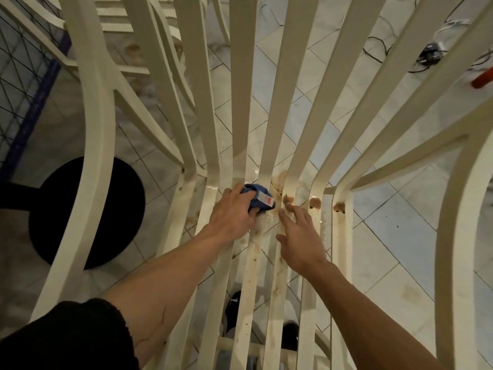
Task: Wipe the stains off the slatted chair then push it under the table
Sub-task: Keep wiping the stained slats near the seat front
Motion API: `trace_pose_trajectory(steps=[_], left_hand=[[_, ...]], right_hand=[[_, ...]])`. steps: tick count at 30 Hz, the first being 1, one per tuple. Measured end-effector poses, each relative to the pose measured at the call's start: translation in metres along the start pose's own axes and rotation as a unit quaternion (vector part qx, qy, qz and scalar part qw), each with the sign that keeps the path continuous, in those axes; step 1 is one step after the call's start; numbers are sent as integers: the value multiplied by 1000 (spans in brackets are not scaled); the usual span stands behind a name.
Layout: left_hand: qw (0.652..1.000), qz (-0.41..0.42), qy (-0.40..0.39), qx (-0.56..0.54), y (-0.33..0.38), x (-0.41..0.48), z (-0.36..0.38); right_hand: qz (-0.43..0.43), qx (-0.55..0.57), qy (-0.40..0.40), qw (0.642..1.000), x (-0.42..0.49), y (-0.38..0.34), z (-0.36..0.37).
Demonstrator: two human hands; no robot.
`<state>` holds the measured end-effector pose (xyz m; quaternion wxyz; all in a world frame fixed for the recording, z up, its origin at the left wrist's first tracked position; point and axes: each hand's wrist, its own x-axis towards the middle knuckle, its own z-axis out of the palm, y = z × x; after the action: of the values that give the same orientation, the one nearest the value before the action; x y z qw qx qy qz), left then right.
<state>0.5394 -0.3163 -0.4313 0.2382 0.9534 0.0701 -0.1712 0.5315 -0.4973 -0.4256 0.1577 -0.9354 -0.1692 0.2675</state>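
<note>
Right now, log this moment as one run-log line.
step: wiping | left hand: grips blue cloth on slatted chair seat | right hand: open, over stained slats | brown stains: present right of cloth

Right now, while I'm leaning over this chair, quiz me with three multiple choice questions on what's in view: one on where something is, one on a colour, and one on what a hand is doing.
1. Where is the cloth?
A. Lying on the floor tiles
B. In the left hand, on the chair where the seat slats bend up into the back
C. Draped over an armrest

2. What colour is the cloth?
A. Blue
B. Yellow
C. Green

3. How is the right hand?
A. Gripping a slat
B. Open, fingers stretched toward the brown stains
C. Holding a spray bottle

Answers:
1 B, the left hand's fingers curl round the cloth at the bend of the slats.
2 A, the bunched fabric is plainly blue.
3 B, the fingers are straight and hold nothing.
</note>
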Motion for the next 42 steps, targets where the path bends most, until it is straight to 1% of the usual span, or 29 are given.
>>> trace_pose_trajectory(steps=[3,7,8,10,14,17,20,23,26,28,31,33,35,37,40,42], left_hand=[[999,24,14,18,2,6,-8],[993,88,69,45,3,18,-14],[992,94,76,45,2,20,-12],[994,78,57,41,3,19,-13],[996,59,-23,55,4,16,-19],[994,56,-61,69,6,19,-27],[996,60,-48,53,6,24,-27],[997,65,1,29,6,26,-23],[994,94,47,33,3,22,-18],[995,90,35,37,0,16,-17],[995,65,-24,73,-7,10,-20],[992,69,-47,91,-8,6,-25],[990,85,-54,101,-9,8,-28],[991,100,-30,81,-7,14,-27],[994,96,48,21,3,26,-18],[995,90,53,3,7,27,-13]], right_hand=[[-1,-12,-3,1000,1,0,1],[3,-29,-6,1000,1,1,4],[5,-31,-7,999,1,2,4],[8,-29,-7,1000,2,3,5],[17,-27,-16,999,1,2,5],[21,-30,-18,999,2,1,4],[18,-40,-21,999,1,1,4],[10,-79,-10,997,0,2,3],[9,-85,-13,996,0,3,1],[10,-81,-19,996,0,3,0],[12,-70,-25,997,-1,2,-2],[13,-65,-25,997,-1,2,-3],[15,-63,-28,998,-2,1,-3],[14,-58,-30,998,-2,2,-3],[13,-54,-26,998,-2,2,-1],[13,-55,-25,998,-1,3,0]])
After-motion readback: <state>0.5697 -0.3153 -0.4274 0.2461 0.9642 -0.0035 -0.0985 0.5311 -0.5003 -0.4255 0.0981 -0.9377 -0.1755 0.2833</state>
